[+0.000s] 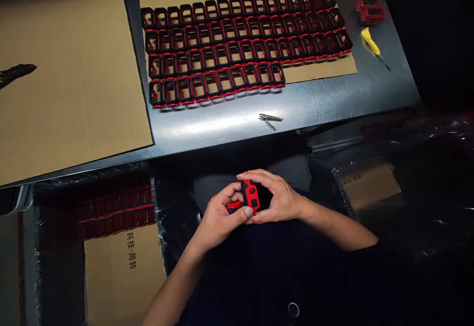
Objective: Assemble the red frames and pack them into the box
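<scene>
Over lap (292,165) | left grip (218,217), right grip (279,198) | curled around red-black frame (252,197)

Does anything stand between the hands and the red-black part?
Nothing visible does: the left hand and right hand both touch the red-black part directly. The yellow-handled tool lies apart, on the metal table.

Black printed characters (132,249) stand on the cardboard sheet (118,289) toward eight o'clock: "科技-周转", the line running down toward six o'clock. One more character above them shows only in part — too little to read. The same wording, "科技-周转", can be made out in smaller dark print (351,180) on the cardboard piece (374,193) just past three o'clock — near its ten o'clock corner, the line rising slightly toward two o'clock.
</scene>
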Motion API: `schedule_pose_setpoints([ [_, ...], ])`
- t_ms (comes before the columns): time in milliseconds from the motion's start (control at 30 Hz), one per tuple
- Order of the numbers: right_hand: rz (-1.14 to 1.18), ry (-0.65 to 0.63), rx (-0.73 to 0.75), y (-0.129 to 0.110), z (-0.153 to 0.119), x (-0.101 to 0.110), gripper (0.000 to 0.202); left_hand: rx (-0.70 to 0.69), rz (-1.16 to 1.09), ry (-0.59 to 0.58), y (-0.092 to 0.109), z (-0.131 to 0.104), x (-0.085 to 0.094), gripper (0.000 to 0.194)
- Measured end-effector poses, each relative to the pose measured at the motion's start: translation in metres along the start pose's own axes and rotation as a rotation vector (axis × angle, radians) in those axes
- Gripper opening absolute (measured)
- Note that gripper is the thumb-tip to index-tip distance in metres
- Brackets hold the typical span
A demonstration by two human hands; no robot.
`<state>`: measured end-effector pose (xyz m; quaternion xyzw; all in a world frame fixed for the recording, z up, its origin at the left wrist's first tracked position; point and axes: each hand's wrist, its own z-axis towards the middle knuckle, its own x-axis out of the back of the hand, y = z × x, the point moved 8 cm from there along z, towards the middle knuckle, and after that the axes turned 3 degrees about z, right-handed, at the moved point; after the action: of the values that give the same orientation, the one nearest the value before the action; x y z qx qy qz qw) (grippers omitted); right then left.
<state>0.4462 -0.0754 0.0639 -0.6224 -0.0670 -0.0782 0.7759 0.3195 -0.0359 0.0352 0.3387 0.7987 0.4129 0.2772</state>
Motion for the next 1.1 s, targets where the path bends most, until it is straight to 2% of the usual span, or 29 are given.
schedule_pose_setpoints([
  [400, 0.020, 0.030, -0.008, 0.000, 0.000, 0.001, 0.086, 0.039, -0.074, -0.016, -0.011, 0.000, 0.000, 0.058],
  [600, -0.048, 0.017, 0.046, -0.002, -0.001, 0.000, 0.080, -0.021, 0.036, 0.004, 0.001, 0.001, 0.001, 0.048],
  [700, -0.040, -0.011, 0.058, -0.007, -0.001, 0.005, 0.083, -0.055, 0.077, 0.026, 0.006, 0.000, 0.002, 0.047],
  [800, 0.084, -0.019, -0.039, -0.005, -0.004, 0.016, 0.079, -0.069, 0.099, 0.034, 0.009, -0.001, 0.003, 0.050],
  [933, 0.332, 0.064, -0.283, 0.008, -0.010, 0.030, 0.039, -0.091, 0.172, 0.045, 0.012, -0.003, 0.004, 0.049],
  [1000, 0.412, 0.071, -0.408, 0.016, -0.013, 0.027, 0.030, -0.125, 0.261, 0.077, 0.015, -0.003, 0.005, 0.049],
  [1100, 0.538, 0.040, -0.490, 0.018, -0.013, 0.017, 0.029, -0.241, 0.456, 0.131, 0.025, -0.003, 0.004, 0.046],
])
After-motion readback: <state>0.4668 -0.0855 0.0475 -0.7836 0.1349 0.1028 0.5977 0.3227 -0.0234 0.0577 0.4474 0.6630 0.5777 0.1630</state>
